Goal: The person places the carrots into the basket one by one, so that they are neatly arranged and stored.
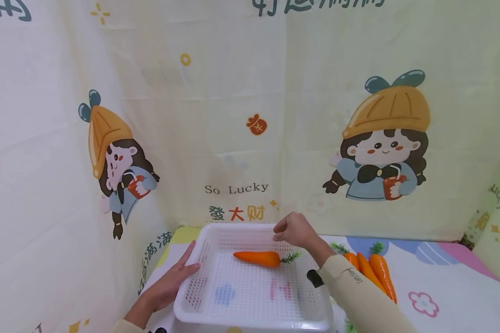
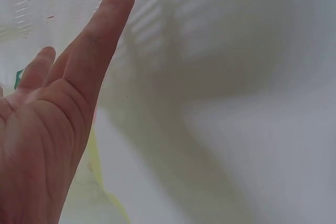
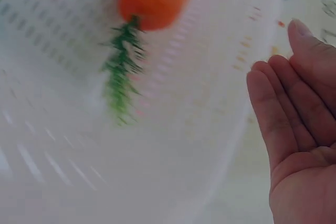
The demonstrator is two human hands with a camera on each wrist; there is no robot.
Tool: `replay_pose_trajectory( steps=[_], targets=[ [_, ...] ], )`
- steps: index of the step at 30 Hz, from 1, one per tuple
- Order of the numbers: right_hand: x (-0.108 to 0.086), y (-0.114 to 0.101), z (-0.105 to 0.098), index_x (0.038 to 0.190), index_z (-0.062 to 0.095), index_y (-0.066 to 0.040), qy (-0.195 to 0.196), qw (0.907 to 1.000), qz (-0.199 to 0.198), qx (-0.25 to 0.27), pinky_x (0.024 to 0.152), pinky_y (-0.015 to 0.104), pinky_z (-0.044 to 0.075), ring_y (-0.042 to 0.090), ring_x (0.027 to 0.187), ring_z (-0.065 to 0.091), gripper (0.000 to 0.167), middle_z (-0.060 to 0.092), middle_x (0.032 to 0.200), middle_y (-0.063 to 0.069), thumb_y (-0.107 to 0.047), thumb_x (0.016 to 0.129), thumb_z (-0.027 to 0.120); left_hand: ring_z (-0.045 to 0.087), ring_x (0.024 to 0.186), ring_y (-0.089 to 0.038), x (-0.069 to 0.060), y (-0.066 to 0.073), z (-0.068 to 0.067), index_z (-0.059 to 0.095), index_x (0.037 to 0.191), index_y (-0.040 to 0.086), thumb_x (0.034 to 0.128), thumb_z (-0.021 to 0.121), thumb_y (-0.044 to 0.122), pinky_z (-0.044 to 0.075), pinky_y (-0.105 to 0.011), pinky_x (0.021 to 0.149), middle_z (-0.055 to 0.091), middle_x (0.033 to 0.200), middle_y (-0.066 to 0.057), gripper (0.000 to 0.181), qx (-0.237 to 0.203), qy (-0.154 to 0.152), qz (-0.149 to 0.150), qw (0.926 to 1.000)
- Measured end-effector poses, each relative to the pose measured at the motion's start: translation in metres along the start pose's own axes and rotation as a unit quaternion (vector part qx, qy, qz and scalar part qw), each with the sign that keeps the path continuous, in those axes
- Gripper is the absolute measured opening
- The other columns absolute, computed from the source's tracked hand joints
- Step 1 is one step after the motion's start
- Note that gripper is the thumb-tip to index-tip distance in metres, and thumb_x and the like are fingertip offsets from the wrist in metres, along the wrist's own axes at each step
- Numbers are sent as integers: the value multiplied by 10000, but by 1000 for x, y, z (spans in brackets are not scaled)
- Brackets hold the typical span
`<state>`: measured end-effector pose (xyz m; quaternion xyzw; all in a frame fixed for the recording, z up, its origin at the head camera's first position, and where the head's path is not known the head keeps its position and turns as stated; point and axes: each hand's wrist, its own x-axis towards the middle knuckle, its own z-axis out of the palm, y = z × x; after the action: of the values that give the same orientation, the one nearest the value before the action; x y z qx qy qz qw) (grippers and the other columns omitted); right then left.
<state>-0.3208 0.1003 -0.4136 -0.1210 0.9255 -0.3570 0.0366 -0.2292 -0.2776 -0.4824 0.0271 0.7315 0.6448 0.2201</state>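
Note:
A white perforated plastic basket sits before me in the head view. Inside it lies one orange carrot with green leaves, tip to the left. My left hand rests against the basket's left side, its thumb at the rim; in the left wrist view its fingers look fairly straight. Over the far right corner of the basket is my right hand, its fingers loosely bent and nothing between them in the right wrist view. The carrot's leafy end also shows there, blurred.
Several more carrots lie on the patterned tablecloth right of the basket, partly behind my right sleeve. A cream cloth backdrop printed with cartoon figures stands behind and at the sides.

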Motion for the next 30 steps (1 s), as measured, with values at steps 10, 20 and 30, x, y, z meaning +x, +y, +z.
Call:
replay_pose_trajectory(
  steps=[10,20,30],
  targets=[
    [-20,2,-60,1070,822,-62,215,9992,299,169,819,364,633,235,930,693,219,795,1041,86,-164,878,840,689,1226,-292,6,-7,-8,-90,1594,582,1078,506,453,604,-534,977,231,1722,-202,799,-24,-220,266,9994],
    [-51,28,-99,1142,792,-41,415,9978,487,192,859,395,651,233,945,727,275,782,1108,140,-175,902,818,640,1297,-346,3,-3,-2,-104,1607,553,1070,531,458,583,-538,1018,159,1746,-195,837,-65,96,-25,9999],
    [-84,75,-126,1161,779,-22,414,9961,781,9,857,430,650,215,948,731,317,794,1060,127,-212,908,810,641,1295,-332,2,-4,-2,-123,1605,545,1062,542,466,576,-527,1033,181,1736,-213,861,-90,64,-42,9999]
  ],
)
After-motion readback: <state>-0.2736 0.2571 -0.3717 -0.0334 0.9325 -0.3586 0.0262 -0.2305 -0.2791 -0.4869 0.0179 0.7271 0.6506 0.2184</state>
